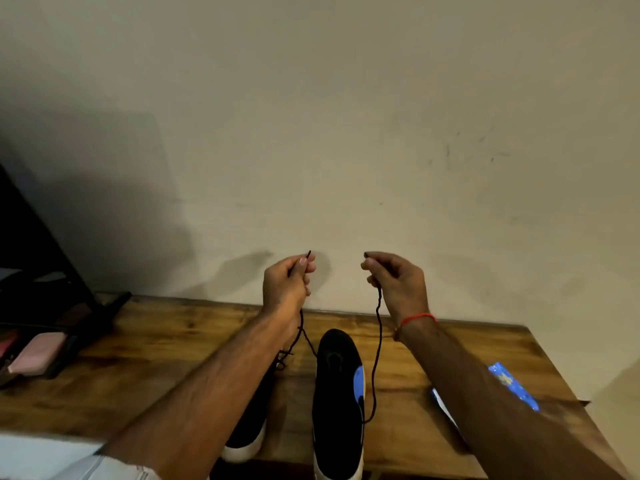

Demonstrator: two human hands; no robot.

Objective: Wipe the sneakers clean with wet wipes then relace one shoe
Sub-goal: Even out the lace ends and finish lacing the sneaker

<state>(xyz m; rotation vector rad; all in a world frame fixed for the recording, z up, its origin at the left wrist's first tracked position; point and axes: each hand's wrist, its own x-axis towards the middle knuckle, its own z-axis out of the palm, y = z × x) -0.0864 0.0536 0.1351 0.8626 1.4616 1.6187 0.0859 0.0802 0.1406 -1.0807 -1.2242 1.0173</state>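
From the head camera, both hands are raised above the table's (138,358) far edge by the wall. The left hand (285,282) and right hand (398,282) each pinch an end of the black lace (379,341) between curled fingers. The black sneaker (337,393) lies mid-table, the other sneaker (247,434) just left, and a blue wipes pack (516,386) near the right edge.

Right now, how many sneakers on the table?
2. One sneaker at centre, toe toward the wall; the other sneaker beside it, mostly hidden under the left forearm. None else visible.
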